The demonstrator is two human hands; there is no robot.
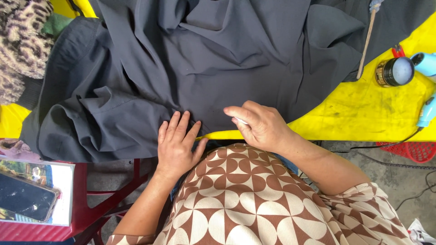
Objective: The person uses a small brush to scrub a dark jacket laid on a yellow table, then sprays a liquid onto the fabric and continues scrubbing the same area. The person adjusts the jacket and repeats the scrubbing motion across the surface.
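A large dark grey garment lies crumpled over a yellow table. My left hand rests flat on the cloth's near edge with its fingers spread. Just to its right, my right hand presses on the cloth and pinches a small white piece, perhaps chalk, between thumb and fingers. Most of that white piece is hidden by the fingers.
A thin wooden stick lies over the cloth at the upper right. A round dark tin and a light blue corded tool sit on the right. A phone lies on a booklet on a red stool at the left. Leopard-print fabric is at top left.
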